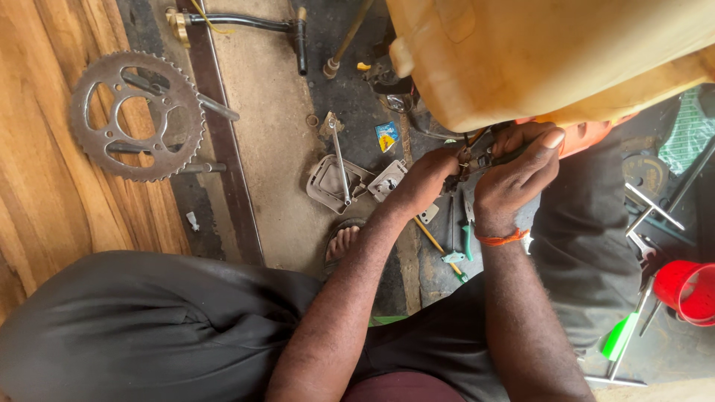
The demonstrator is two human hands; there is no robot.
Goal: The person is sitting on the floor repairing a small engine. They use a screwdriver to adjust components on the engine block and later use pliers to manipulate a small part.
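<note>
Both hands meet at centre right of the frame, just under the big yellow plastic tank (551, 52). His left hand (424, 179) is closed around a small dark metal part (468, 158), while his right hand (521, 175) grips a dark tool (497, 158) pressed against it. A toothed sprocket (138, 115) lies at upper left, and a red cup (689, 292) sits at the right edge.

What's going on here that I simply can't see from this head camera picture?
- The small metal part between the left hand and right hand: mostly covered by fingers; its kind is unclear.
- The yellow container: cut off by the top edge.
- The red bucket: cut off by the right edge.
- The sprocket hides part of the rods beneath.
</note>
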